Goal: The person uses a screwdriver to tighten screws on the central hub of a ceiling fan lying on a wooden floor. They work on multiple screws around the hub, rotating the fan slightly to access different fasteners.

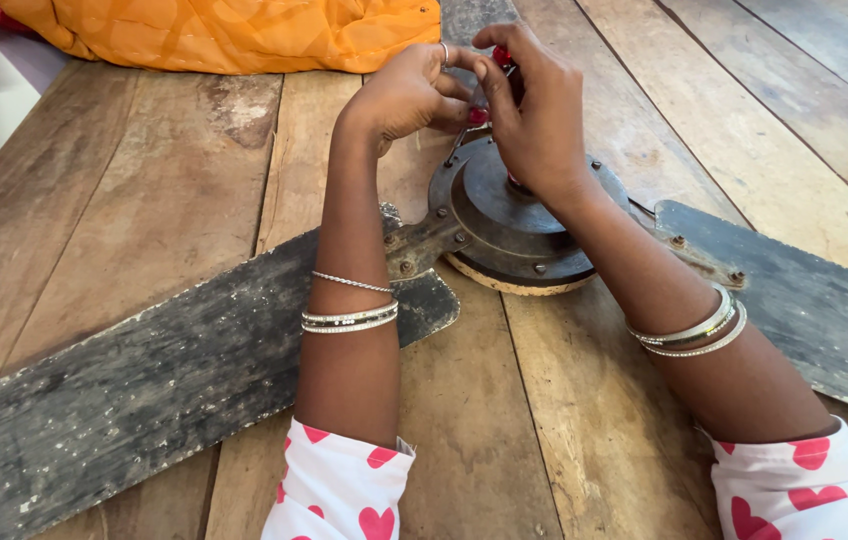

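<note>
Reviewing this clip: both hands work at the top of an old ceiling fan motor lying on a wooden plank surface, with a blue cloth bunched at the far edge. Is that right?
Not quite: the cloth at the far edge is orange, not blue, as the head view shows. The rest holds: the left hand and right hand meet at the top of the fan motor, which lies on the wooden plank surface.
</note>
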